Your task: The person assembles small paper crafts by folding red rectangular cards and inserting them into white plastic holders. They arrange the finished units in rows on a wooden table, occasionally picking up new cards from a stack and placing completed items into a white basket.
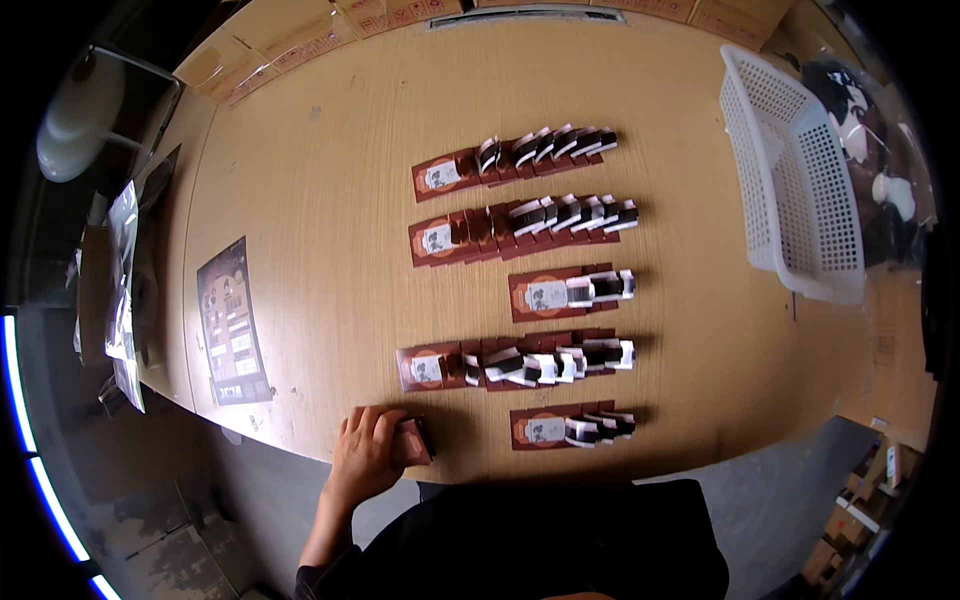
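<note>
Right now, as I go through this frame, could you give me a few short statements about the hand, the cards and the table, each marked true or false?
1. The left hand grips a small reddish-brown card stack. True.
2. The overlapping reddish-brown cards lie in three rows. False: the overlapping reddish-brown cards lie in five rows.
3. A white perforated plastic basket sits to the right of the rows. True.
4. The dark printed sheet lies to the right of the rows. False: the dark printed sheet lies to their left.
5. Cardboard boxes stand along the far side of the table. True.
</note>
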### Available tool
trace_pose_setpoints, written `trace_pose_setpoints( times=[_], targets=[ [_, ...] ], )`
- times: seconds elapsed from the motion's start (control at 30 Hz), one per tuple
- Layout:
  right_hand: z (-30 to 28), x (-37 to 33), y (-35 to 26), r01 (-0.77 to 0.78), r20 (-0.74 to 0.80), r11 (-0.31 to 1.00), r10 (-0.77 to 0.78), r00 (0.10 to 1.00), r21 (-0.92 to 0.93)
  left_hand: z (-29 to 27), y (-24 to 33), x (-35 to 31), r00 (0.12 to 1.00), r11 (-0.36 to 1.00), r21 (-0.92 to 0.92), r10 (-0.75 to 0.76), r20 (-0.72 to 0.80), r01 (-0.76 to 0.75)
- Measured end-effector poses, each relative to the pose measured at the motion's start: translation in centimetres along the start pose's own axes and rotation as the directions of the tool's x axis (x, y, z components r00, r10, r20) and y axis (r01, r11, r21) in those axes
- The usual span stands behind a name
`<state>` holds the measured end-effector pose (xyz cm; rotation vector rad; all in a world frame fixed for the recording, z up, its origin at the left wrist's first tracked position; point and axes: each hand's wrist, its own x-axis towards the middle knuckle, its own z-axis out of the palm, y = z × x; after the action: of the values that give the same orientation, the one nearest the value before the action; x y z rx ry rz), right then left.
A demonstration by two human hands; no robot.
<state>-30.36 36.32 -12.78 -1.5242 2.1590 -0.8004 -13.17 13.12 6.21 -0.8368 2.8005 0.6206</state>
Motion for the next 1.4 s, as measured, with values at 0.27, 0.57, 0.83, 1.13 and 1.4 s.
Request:
trace_pose_setpoints(
  times=[0.27,0.57,0.83,1.13,1.4],
  targets=[
    [1.9,-0.7,0.6,0.062,-0.092,0.998,-0.062,0.994,0.001,-0.1,-0.8,-1.1,0.992,0.969,-0.219,0.096,-0.083,-0.112],
    [-10.3,-5.9,-3.5,-0.456,0.582,0.683,0.057,0.811,0.57,1.4,-3.0,-5.4,0.92,0.861,-0.438,0.08,-0.383,-0.257],
    [-13.8,4.6,-13.3,0.261,0.124,0.912,-0.313,0.942,0.317,2.2,-3.2,-5.1,0.939,0.806,-0.572,-0.063,-0.338,-0.152],
    [-7.7,12.5,-16.7,0.453,0.277,0.89,-0.449,0.849,0.054,2.4,-4.1,-4.9,0.923,0.832,-0.532,-0.07,-0.378,-0.155],
    [-6.9,12.6,-16.1,0.442,0.222,0.892,-0.453,0.864,0.097,2.9,-4.4,-4.6,0.914,0.83,-0.542,-0.11,-0.39,-0.131]
  ],
)
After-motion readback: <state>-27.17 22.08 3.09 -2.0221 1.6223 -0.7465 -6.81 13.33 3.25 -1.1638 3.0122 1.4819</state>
